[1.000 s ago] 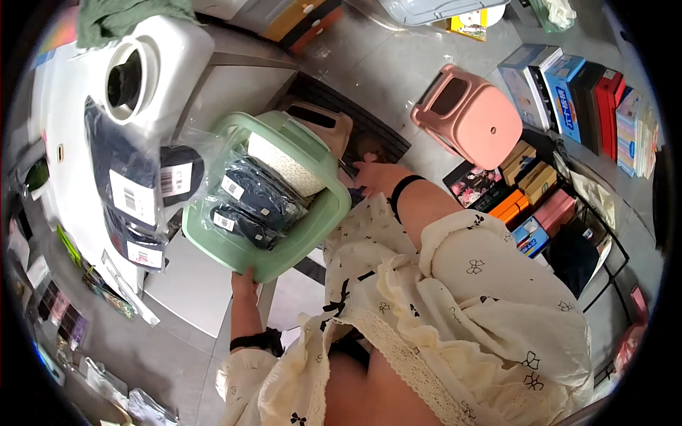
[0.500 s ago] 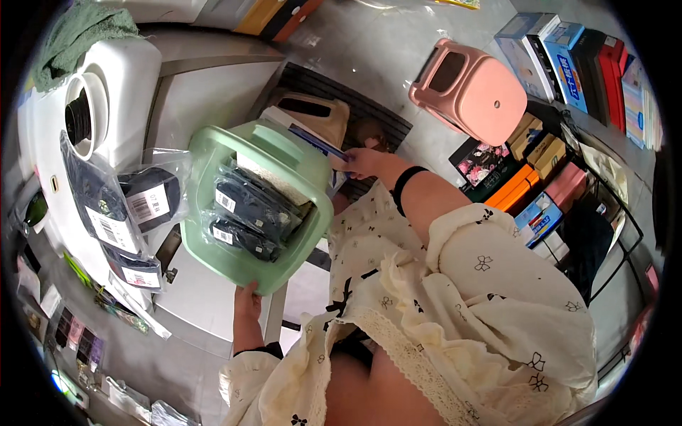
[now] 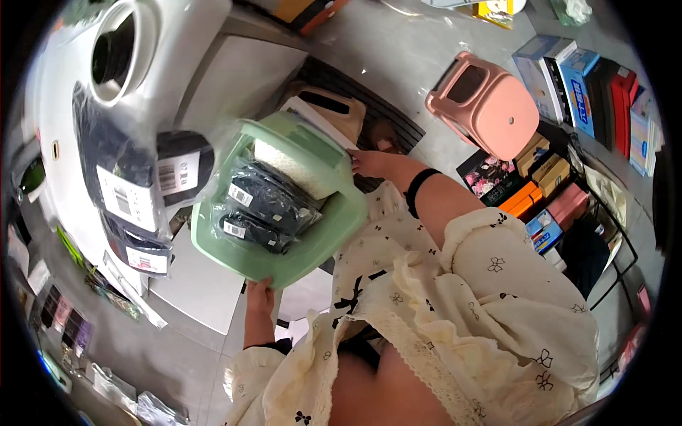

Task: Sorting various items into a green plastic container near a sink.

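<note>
A light green plastic bin [image 3: 305,266] is tilted in front of me. Inside it lie several dark items in clear plastic bags [image 3: 266,199] with white barcode labels, beside a cream textured piece [image 3: 291,169]. My left hand [image 3: 260,295] grips the bin's near rim, its thumb on top and the other fingers hidden underneath. At the bin's far right corner is my right hand [image 3: 368,164], fingers curled at the rim and partly out of sight. A flat white box or book [image 3: 321,119] shows just behind the bin.
Bagged dark items [image 3: 128,188] lie on a white machine [image 3: 206,35] at left. A beige stool [image 3: 335,106] stands on a dark mat behind the bin. Farther right are a pink stool [image 3: 497,110], stacked boxes [image 3: 543,167] and a black wire rack [image 3: 629,248].
The bin has moved right, away from the white machine, with my left hand on it. My right hand, earlier at a blue-edged flat thing behind the bin, is now at the bin's corner.
</note>
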`<state>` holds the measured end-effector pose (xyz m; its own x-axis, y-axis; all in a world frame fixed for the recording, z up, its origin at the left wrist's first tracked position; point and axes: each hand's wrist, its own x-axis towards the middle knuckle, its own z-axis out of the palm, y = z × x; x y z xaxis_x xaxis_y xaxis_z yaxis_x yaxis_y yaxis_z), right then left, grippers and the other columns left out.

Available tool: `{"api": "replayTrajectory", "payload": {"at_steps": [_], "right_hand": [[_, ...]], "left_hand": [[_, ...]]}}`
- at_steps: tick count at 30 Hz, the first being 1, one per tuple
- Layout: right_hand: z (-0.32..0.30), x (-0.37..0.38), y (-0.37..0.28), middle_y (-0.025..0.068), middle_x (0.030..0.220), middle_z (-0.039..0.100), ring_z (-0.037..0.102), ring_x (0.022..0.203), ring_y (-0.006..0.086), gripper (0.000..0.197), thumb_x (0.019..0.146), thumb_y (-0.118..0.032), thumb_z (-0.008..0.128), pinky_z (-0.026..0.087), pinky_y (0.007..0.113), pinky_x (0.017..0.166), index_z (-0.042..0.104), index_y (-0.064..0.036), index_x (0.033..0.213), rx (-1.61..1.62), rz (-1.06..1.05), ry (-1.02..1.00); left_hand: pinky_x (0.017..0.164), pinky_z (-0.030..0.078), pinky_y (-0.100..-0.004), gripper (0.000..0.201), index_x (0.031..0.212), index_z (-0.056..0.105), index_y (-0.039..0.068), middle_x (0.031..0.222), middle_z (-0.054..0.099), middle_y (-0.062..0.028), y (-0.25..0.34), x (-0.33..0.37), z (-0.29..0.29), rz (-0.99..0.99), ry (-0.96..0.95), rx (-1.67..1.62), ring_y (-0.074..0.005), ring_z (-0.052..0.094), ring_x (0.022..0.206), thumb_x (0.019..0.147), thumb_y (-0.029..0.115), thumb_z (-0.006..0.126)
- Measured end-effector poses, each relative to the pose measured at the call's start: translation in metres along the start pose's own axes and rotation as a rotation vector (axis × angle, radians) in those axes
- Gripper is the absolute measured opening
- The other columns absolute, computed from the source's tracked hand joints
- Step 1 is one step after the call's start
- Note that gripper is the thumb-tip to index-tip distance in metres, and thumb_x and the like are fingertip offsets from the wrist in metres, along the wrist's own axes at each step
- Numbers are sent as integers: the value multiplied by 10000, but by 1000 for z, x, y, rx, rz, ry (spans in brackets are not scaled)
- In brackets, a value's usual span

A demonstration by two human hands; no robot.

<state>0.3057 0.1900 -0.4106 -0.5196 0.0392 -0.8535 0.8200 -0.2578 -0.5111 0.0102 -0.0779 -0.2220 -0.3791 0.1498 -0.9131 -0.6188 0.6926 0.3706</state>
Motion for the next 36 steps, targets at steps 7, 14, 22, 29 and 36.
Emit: {"api": "replayTrajectory", "payload": {"at_steps": [7, 14, 22, 29, 36], "right_hand": [[-15, -44, -28, 79, 1270, 449, 435, 1117, 201, 439, 880, -91, 410, 366, 308, 891, 353, -113, 1315, 491, 232, -15], [9, 19, 32, 117, 1157, 526, 512, 1012, 225, 366, 850, -152, 469, 423, 340, 816, 473, -77, 1209, -217, 65, 125], [-49, -57, 43, 46, 816, 593, 541, 689, 135, 241, 828, -111, 518, 445, 248, 642, 561, -16, 1046, 578, -121, 919], [5, -178, -86, 102, 732, 579, 554, 646, 190, 42, 799, -25, 527, 452, 281, 600, 561, -10, 778, -169, -666, 1190], [121, -151, -239, 61, 1295, 365, 360, 1174, 274, 551, 673, -288, 675, 272, 527, 951, 477, -236, 1184, -1147, -923, 433]], "left_hand": [[833, 437, -283, 495, 1201, 384, 33, 1124, 500, -78, 7, 5, -7, -27, -2, 101, -195, 515, 1011, 729, -67, 494], [891, 404, -329, 520, 1255, 327, 6, 1197, 453, -105, 7, 0, 10, 52, -43, 181, -213, 473, 1078, 773, 20, 521], [856, 426, -352, 463, 1208, 382, -20, 1119, 515, -119, 2, 1, -7, 72, -33, 161, -228, 530, 992, 798, 126, 539], [828, 434, -349, 553, 1212, 375, -20, 1112, 508, -200, -1, 17, -31, 511, 107, 647, -283, 553, 955, 751, 192, 596], [836, 425, -358, 722, 1326, 246, 25, 1138, 510, -213, 40, 14, -29, 518, -3, 784, -290, 540, 1014, 725, 175, 616]]}}
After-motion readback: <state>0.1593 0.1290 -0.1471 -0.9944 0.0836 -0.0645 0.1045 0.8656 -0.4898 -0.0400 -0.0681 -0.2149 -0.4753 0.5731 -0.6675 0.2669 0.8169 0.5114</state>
